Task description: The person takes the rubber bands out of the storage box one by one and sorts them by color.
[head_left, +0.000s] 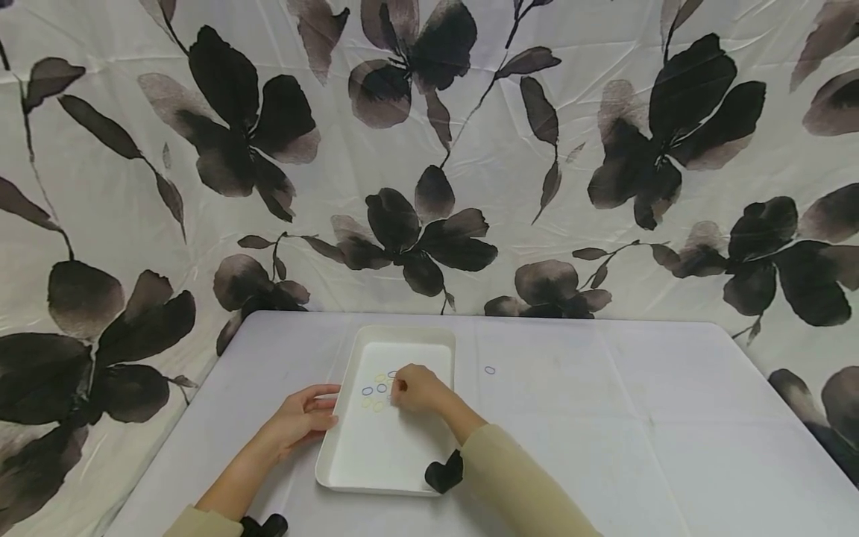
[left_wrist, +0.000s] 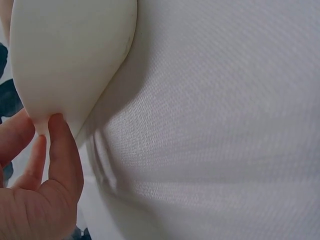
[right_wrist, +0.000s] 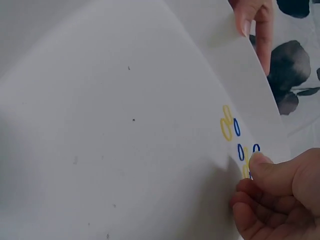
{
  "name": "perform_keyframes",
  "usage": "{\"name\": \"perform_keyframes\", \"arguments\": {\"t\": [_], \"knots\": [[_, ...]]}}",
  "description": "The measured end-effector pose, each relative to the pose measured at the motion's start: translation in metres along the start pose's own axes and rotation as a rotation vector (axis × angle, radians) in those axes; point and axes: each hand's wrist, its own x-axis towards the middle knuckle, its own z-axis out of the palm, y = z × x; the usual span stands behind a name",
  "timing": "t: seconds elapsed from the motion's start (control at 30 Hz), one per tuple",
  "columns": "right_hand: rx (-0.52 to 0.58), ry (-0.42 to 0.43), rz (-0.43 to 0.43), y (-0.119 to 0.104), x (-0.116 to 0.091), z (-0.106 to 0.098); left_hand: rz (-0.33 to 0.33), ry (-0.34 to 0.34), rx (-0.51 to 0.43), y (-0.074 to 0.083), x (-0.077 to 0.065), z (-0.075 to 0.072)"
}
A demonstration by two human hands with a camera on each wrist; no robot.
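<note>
The bench (head_left: 604,418) carries a white tray (head_left: 376,477), with one blue ring (head_left: 490,370) lying apart to its right; the left hand (head_left: 302,419) pinches the tray's rim, steadying it; the right hand (head_left: 417,389), fingers (right_wrist: 260,162) curled, seems to be pinching one of the small rings (head_left: 376,389) inside; lifting it cleanly calls for a fine fingertip grip.

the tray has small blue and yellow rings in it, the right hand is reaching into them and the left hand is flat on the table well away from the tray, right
Not quite. The left hand is not away from the tray: it holds the tray's left rim, as the left wrist view shows. The rest stands: blue and yellow rings lie in the tray and the right hand reaches into them.
</note>
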Motion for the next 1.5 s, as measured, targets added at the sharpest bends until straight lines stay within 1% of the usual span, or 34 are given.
{"name": "perform_keyframes", "arguments": {"t": [0.13,0.33,0.43,0.67,0.87,1.07,1.23,1.5], "knots": [[0.101,0.021,-0.006,0.003,-0.001,-0.006,0.004,-0.001,0.000,0.000,0.000,0.000],[0.164,0.053,0.001,0.007,-0.001,-0.009,0.001,0.004,-0.005,-0.001,-0.001,0.000],[0.196,0.058,0.012,0.008,-0.002,-0.010,0.006,0.002,-0.007,-0.001,-0.001,0.000],[0.331,0.071,0.022,0.011,-0.003,-0.015,0.012,-0.011,-0.019,-0.002,-0.002,-0.001],[0.429,0.063,0.028,0.013,-0.005,-0.021,0.007,-0.001,-0.016,-0.002,-0.002,0.000],[0.473,0.049,0.035,0.014,-0.009,-0.024,0.012,-0.001,-0.015,-0.002,-0.003,0.001],[0.525,0.053,0.024,0.015,-0.011,-0.026,0.014,0.000,-0.006,-0.002,-0.003,0.000],[0.537,0.060,0.035,0.017,-0.015,-0.035,0.016,-0.003,0.003,0.000,-0.002,0.000]]}}
